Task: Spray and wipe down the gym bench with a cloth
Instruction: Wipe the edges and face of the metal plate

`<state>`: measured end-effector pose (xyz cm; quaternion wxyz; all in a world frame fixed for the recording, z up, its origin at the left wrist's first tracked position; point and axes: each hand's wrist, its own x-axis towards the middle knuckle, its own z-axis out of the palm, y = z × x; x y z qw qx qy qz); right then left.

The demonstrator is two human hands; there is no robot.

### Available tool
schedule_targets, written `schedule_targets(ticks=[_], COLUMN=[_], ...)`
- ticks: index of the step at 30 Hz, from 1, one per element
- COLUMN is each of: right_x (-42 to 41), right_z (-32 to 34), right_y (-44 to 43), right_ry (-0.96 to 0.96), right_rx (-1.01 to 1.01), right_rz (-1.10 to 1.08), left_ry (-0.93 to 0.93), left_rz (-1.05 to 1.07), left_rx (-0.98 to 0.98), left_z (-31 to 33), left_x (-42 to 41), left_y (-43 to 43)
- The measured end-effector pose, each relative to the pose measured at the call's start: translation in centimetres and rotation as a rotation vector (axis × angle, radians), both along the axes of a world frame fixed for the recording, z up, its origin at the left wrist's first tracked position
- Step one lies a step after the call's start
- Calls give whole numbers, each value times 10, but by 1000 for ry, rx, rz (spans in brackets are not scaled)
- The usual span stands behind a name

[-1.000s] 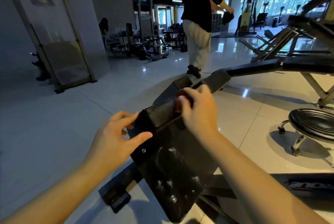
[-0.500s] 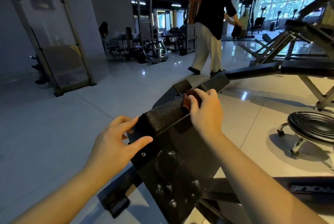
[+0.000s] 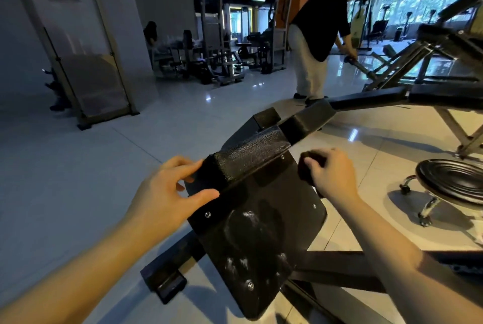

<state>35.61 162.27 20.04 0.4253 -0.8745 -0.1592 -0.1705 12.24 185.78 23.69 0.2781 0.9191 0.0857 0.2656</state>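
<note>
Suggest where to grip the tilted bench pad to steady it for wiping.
Likely the thick top roll at its left end, from the left: it forms a lip, while the flat board below is too wide. The left hand pinches there.

Floor (image 3: 91, 180) is lying open L of bench pad (image 3: 251, 154). Round stool (image 3: 449, 180) is standing near on R, w/ second bench (image 3: 371, 99) crossing behind.

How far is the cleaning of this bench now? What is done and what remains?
Done: spraying looks finished, since white spots sit on the black panel.
In hand: the left hand grips the padded edge, and the right hand holds the dark cloth at the panel's right edge.
Left: wiping the panel, as the spots look unwiped.
</note>
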Motion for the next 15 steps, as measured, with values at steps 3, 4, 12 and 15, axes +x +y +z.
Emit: schedule_targets(ticks=[3,4,12,15], right_x=[4,-1,-11,-24], right_z=[10,17,72,71], right_y=[2,8,25,35], right_ry=[163,159,-147,-242], right_rx=[454,503,608,641], right_rz=[-24,16,75,35], left_ry=[2,-6,-40,-49], left_rz=[-20,-22,-28,-28], left_rx=[-1,-6,-16,-8], left_z=[0,2,-4,-4], left_x=[0,-1,2,0], left_y=[2,2,0,-1])
